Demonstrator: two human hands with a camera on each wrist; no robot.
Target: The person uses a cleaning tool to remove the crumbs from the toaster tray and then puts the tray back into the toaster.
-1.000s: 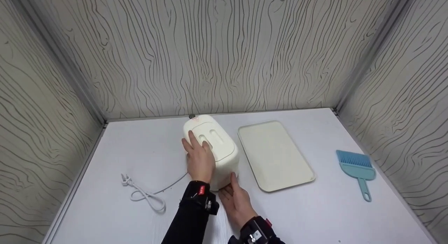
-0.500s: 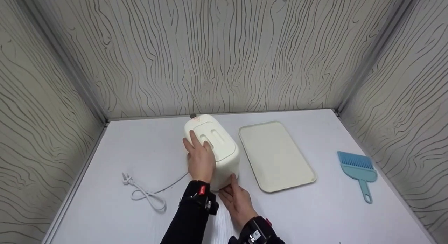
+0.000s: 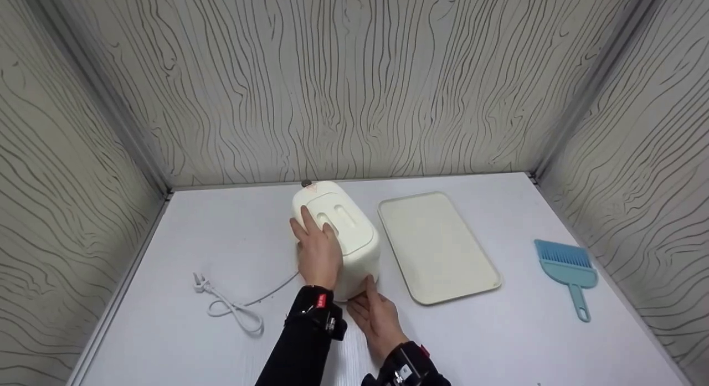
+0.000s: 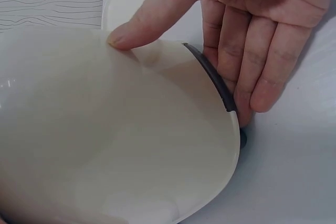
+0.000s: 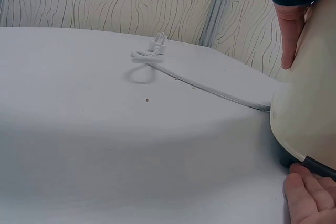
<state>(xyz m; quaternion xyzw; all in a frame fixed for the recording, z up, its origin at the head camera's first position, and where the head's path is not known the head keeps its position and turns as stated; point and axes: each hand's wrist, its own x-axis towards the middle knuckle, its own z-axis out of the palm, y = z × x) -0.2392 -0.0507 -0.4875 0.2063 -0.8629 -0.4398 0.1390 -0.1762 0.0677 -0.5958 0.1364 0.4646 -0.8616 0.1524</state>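
Observation:
A white toaster (image 3: 360, 267) stands at the middle of the table, with two slot-shaped hollows in its lid and a dark knob (image 3: 306, 183) at the far end. My left hand (image 3: 320, 258) rests spread over its left upper edge; in the right wrist view one finger (image 5: 289, 45) points down the side wall. At the near end my right hand (image 3: 381, 322) has its thumb (image 4: 128, 35) on the wall. Its other fingers (image 4: 257, 61) reach behind a dark strip (image 4: 210, 74) along the bottom edge. The underside is hidden.
The toaster's cord (image 3: 271, 292) runs left to a tied loop and a plug (image 3: 200, 284). Right of the toaster lies a flat cream tray (image 3: 440, 247). Farther right is a blue brush (image 3: 568, 269). Patterned panels (image 3: 354, 87) enclose the table (image 3: 238, 225).

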